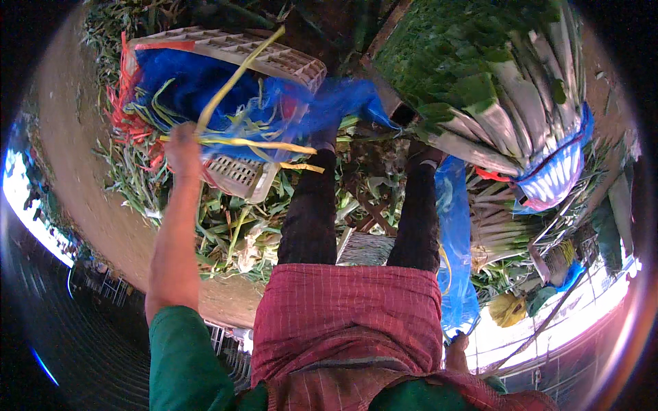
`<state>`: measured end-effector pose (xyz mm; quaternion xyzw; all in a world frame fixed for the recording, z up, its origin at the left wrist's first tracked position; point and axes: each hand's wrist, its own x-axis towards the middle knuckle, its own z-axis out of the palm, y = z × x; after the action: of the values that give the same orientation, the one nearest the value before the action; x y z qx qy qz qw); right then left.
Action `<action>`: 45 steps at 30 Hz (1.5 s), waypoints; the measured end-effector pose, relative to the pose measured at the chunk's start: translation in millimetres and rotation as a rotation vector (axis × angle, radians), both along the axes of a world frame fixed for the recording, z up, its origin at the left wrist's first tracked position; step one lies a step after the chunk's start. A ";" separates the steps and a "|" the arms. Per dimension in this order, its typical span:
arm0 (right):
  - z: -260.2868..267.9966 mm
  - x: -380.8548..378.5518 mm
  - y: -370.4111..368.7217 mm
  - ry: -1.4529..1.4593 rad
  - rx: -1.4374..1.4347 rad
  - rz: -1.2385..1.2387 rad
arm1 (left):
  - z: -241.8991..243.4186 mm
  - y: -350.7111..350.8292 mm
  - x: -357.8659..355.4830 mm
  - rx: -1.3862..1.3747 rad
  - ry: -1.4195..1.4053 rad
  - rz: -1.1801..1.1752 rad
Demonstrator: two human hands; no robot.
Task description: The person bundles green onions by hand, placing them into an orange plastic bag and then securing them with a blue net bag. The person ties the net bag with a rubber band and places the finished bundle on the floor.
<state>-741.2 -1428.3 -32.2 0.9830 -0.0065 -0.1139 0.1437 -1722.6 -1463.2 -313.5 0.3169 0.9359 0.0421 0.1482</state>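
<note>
My left hand [183, 150] is closed around yellow strips [241, 77], which stick out to both sides of the fist. It is over the near edge of a pale plastic crate [241, 177]. Blue plastic material [185, 77] fills the crate, and part of it [342, 100] trails over the right rim, blurred. Low at the right, beside my hip, my right hand [456, 352] grips the end of a long blue plastic sheet [455, 246]; its fingers are partly hidden. This sheet stretches up past my right leg.
A large bundle of leeks [514, 97], its ends wrapped in blue plastic, stands at the upper right. More leeks [501, 226] lie below it. Red strips [126, 103] hang from the crate's left side. Leaf scraps [226, 236] cover the ground around my legs; a dirt path [77, 154] curves left.
</note>
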 end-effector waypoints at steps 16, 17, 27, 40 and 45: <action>-63.5 12.5 -51.4 0.564 -0.100 0.461 | -80.0 203.4 201.0 -0.176 -0.009 -0.944; -60.1 6.4 -49.4 0.571 -0.159 0.507 | -90.1 205.6 198.5 -0.249 -0.029 -0.985; -75.7 -47.6 -5.3 0.572 -0.359 0.713 | 39.4 192.7 158.2 -0.020 -0.438 -0.881; -92.1 -145.5 21.7 0.516 0.606 -0.110 | 188.5 -121.2 -66.1 -0.348 -0.021 0.511; -46.7 -222.4 82.0 0.606 0.719 0.050 | 209.9 5.7 -0.6 -0.033 0.243 -0.267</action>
<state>-963.7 -1346.3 -78.9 0.8926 0.0993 -0.3875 -0.2079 -1723.3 -1457.6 -103.6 0.4388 0.8970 -0.0319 0.0434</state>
